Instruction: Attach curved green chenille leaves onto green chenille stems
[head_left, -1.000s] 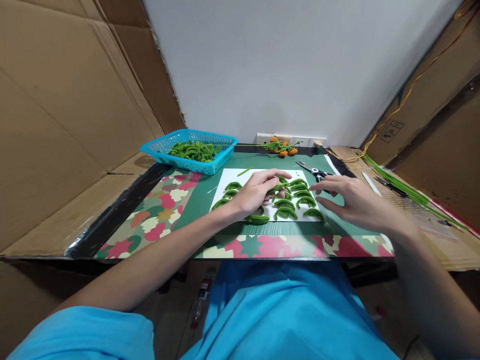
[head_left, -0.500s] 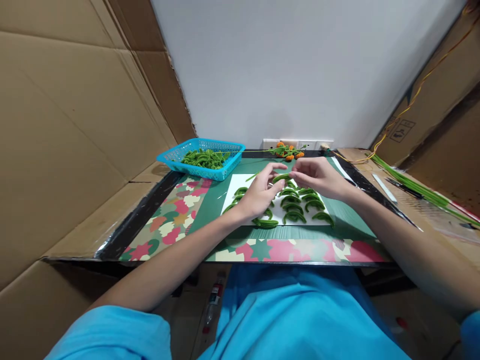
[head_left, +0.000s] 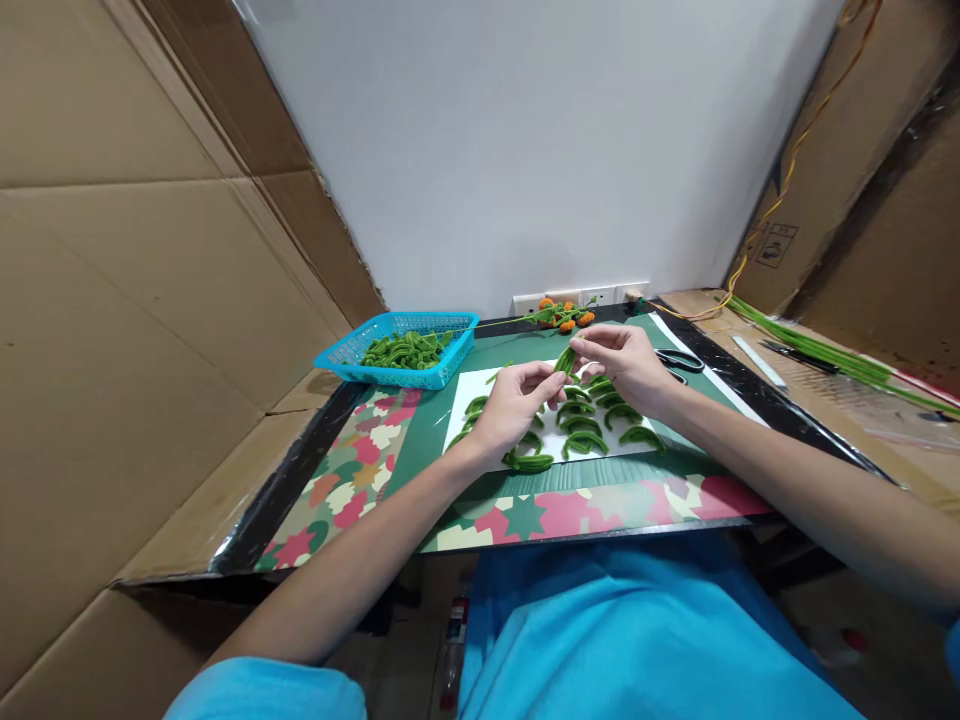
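Between my hands is a green fuzzy pipe-cleaner leaf [head_left: 566,361], held slanted above the white sheet. My left hand [head_left: 523,396] pinches its lower end with thumb and fingers. At its upper end, my right hand [head_left: 619,362] grips it between thumb and forefinger. Several curved green pipe-cleaner leaves [head_left: 583,441] lie in rows on the white sheet [head_left: 559,448] under my hands. Part of these rows is hidden by the hands. Another leaf bundle [head_left: 529,462] rests at the sheet's near edge.
A blue plastic basket [head_left: 450,372] of green pieces stands at the back left. Orange flowers [head_left: 566,315] on green stems lie by the wall sockets. Scissors [head_left: 681,360] sit right of my right hand. Farther right are green stems [head_left: 817,350] and a white strip [head_left: 759,362].
The leaf has turned from nearly level to steeply slanted. My left fingers have closed from a looser spread into a pinch on its lower end. The camera view has tilted slightly.
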